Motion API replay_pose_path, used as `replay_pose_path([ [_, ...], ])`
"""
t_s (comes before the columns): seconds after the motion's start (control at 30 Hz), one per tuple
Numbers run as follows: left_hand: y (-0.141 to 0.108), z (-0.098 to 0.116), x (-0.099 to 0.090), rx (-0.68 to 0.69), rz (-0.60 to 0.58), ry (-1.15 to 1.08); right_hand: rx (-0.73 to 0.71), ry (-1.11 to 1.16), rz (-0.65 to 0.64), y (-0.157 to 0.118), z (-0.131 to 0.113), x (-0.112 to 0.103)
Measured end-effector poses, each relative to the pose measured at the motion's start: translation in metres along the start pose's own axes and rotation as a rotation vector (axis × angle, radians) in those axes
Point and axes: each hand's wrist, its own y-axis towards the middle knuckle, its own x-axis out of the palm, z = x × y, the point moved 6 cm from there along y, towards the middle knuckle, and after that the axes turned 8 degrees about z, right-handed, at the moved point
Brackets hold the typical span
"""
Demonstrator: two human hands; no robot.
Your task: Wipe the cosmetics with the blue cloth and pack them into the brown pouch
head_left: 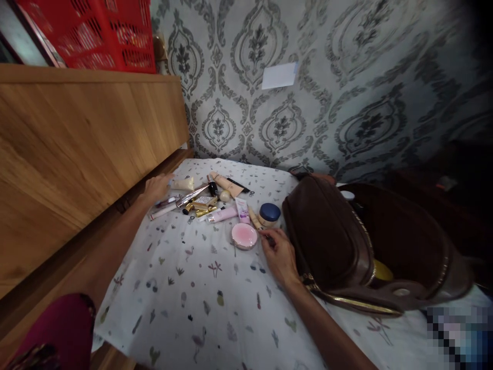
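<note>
Several cosmetics lie in a loose group on a white printed cloth [223, 288]. My left hand [156, 188] is at the group's left edge, its fingertips by a cream tube [182, 184]; whether they grip it is unclear. My right hand [278, 252] has its fingers drawn together beside a round pink compact [244, 236], near a small beige tube [254, 218]; something small and dark shows at the fingers. Behind that hand stands a jar with a blue lid [269, 212]. A lilac tube [223, 214], a gold case [204, 203] and a peach tube [228, 184] lie between the hands.
A large brown bag [327, 236] gapes open on the right, close to my right hand. On the left stands a wooden cabinet [92, 128] with a red basket [111, 36] on top. The patterned wall [246, 113] rises behind the cloth.
</note>
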Motion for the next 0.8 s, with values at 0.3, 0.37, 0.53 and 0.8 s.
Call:
replay_pose_path([
  [0.3,-0.048,-0.016,0.029,0.082,-0.320,-0.001,0.029,-0.011,-0.015,0.001,0.000,0.002],
  [0.37,-0.053,-0.015,0.031,0.066,-0.274,-0.006,0.023,-0.013,-0.008,0.001,-0.001,0.001],
  [0.53,-0.040,-0.011,0.019,0.022,-0.088,-0.074,0.008,-0.015,0.008,0.001,-0.001,0.001],
  [0.8,-0.025,0.032,0.040,0.047,-0.140,-0.164,-0.011,-0.008,0.019,0.000,-0.001,0.001],
])
